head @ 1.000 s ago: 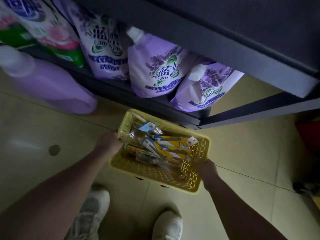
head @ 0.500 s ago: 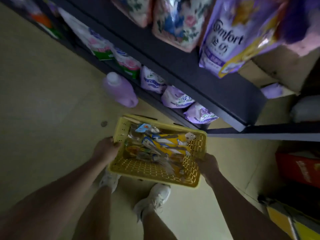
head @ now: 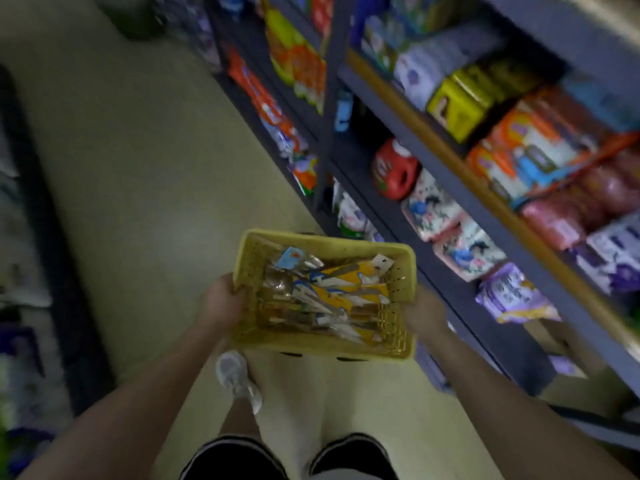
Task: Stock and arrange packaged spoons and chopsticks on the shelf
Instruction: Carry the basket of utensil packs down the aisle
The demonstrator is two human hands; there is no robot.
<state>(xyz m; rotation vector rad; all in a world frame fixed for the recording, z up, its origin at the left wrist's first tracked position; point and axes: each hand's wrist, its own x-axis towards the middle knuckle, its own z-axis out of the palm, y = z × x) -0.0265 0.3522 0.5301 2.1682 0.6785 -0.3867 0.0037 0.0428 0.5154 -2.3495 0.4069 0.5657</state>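
Note:
A yellow perforated plastic basket [head: 332, 241] is carried at waist height in front of me. Inside it lie packaged spoons and chopsticks [head: 332, 292] in clear wrappers with yellow, blue and white cards, piled loosely. My left hand [head: 221, 301] grips the basket's left rim, thumb over the edge. On the opposite side my right hand [head: 424, 311] grips the right rim. The view is motion-blurred.
A dark multi-tier shelf [head: 460, 199] runs along the right, packed with detergent pouches, a red jug [head: 394, 169], boxes and pink packs. A second dark shelf [head: 45, 237] lines the left. Beige tiled floor [head: 145, 174] forms the aisle between. My shoe [head: 235, 377] shows below the basket.
The basket has risen from near the floor to waist height, still held by both hands. My view has swung up from the bottom shelf to the aisle and higher shelves.

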